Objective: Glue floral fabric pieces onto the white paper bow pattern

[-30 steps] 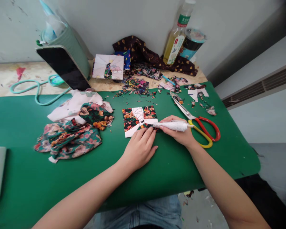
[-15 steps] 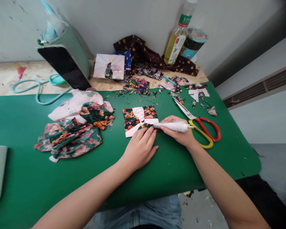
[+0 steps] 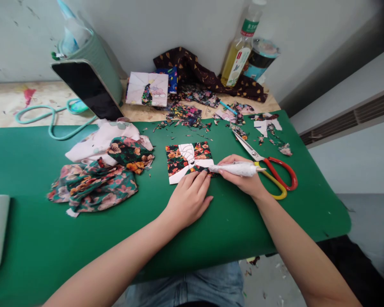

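Note:
A small square board [image 3: 185, 162] covered with floral fabric pieces and white gaps lies on the green table [image 3: 211, 230]. My left hand [image 3: 188, 198] lies flat with fingers stretched out, fingertips pressing the board's near edge. My right hand [image 3: 243, 179] is closed round a white wrapped stick-like tool [image 3: 235, 169], whose tip touches the board's right near corner.
Red and yellow scissors [image 3: 269, 170] lie just right of my right hand. Crumpled floral fabrics [image 3: 99, 175] are piled to the left. Fabric scraps [image 3: 185, 114], another patchwork board [image 3: 147, 88], a phone [image 3: 88, 89], a bottle [image 3: 240, 47] and a jar [image 3: 259, 57] stand at the back.

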`<state>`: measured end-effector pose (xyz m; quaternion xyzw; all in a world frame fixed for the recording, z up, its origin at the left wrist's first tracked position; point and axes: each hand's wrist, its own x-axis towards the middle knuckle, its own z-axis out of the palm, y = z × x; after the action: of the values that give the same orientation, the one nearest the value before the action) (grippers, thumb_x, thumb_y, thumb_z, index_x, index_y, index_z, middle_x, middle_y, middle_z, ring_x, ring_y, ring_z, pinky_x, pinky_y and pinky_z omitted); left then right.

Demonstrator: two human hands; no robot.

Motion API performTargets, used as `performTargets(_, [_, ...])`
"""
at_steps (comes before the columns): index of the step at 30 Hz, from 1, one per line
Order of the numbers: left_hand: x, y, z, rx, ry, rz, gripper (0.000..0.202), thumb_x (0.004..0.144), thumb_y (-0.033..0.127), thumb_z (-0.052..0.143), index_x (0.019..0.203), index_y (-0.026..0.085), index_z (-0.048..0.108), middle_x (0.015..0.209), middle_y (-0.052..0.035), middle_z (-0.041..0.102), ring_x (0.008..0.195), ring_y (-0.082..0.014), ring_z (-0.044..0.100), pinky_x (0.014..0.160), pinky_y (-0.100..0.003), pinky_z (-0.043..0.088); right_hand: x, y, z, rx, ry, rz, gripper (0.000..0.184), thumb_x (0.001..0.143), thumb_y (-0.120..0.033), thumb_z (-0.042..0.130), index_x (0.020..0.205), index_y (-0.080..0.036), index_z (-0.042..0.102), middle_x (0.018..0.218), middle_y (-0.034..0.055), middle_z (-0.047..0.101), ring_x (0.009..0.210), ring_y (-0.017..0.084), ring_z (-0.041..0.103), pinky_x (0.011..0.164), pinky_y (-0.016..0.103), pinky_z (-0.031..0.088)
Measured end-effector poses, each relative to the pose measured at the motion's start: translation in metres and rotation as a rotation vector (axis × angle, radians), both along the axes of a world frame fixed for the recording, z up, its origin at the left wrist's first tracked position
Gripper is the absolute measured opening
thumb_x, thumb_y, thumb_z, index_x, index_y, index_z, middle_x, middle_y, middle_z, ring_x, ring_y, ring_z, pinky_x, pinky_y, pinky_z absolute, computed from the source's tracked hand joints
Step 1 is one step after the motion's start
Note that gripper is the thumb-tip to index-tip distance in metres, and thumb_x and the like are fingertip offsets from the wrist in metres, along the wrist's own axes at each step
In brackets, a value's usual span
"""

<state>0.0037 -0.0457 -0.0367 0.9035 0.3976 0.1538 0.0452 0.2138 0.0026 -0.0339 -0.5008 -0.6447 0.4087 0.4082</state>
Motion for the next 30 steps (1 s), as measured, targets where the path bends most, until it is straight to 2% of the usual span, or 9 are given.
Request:
performTargets(9, [0.0006,-0.0004,-0.0003,0.026,0.001,-0.007,0.052,0.095,0.036,0.047,0.133,0.001,0.053,0.138,-0.019,0.056,0.12,-0.0333,0.053,0.101,-0.045,0.045,-0.001,-0.0004,-0.0013,0.031,-0.001,0.038,0.015,0.076,-0.03,0.075,0.075,-0.021,0.063,0.083,0.0052,0.071,0.079,0.02,0.067,0.074,0.033,0.053])
performTargets(15, [0.0,0.0,-0.0008,0.018,0.002,-0.005,0.051,0.096,0.037,0.047,0.132,0.002,0.053,0.138,-0.0193,0.055,0.121,-0.0332,0.052,0.102,-0.046,0.045,0.0032,0.0024,-0.0009,0.001,0.045,-0.005,0.023,0.075,-0.039,0.076,0.074,-0.022,0.061,0.082,0.0055,0.071,0.078,0.021,0.067,0.073,0.034,0.053])
performTargets(22, [-0.0002,-0.0004,-0.0015,-0.006,-0.002,-0.003,0.051,0.096,0.037,0.045,0.134,0.004,0.052,0.14,-0.0192,0.054,0.122,-0.0329,0.052,0.102,-0.046,0.045,0.0039,0.0025,0.0,0.002,0.015,0.01,0.024,0.074,-0.041,0.076,0.074,-0.022,0.061,0.082,0.006,0.072,0.077,0.021,0.067,0.072,0.035,0.053])
performTargets(30, [0.0001,-0.0001,-0.001,0.022,0.004,-0.003,0.052,0.095,0.037,0.047,0.133,0.002,0.052,0.139,-0.0189,0.055,0.12,-0.0332,0.053,0.102,-0.045,0.045,0.0021,0.0009,-0.0001,0.027,0.0,0.032,0.017,0.076,-0.034,0.075,0.075,-0.022,0.062,0.082,0.0055,0.071,0.079,0.021,0.067,0.073,0.034,0.053])
